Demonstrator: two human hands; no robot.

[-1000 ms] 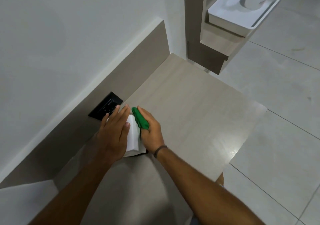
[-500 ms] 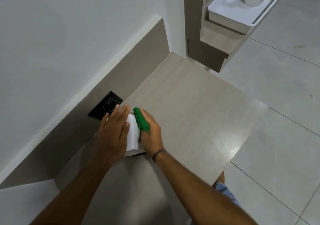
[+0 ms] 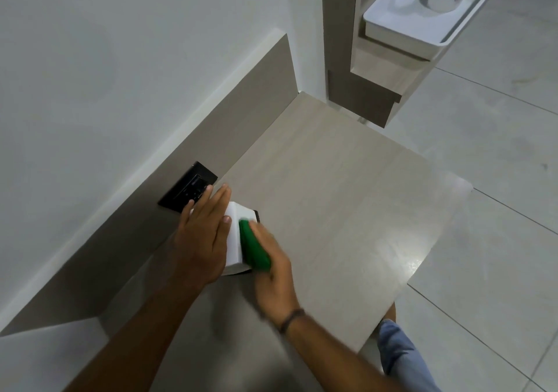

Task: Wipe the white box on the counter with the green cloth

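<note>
A small white box (image 3: 235, 234) stands on the pale wooden counter (image 3: 332, 204), close to the back panel. My left hand (image 3: 202, 240) lies flat over the box's left side and top, fingers straight, holding it steady. My right hand (image 3: 271, 267) grips a bunched green cloth (image 3: 253, 248) and presses it against the box's right side. The right hand is blurred. Much of the box is hidden under both hands.
A black wall socket (image 3: 188, 187) sits in the grey back panel just behind the box. A white tray (image 3: 422, 20) with a white container rests on a shelf at the top right. The counter's edge runs along the right, tiled floor (image 3: 489, 240) below.
My right hand has slid the green cloth back toward me along the box's right side, baring the far corner. The left hand stays on the box.
</note>
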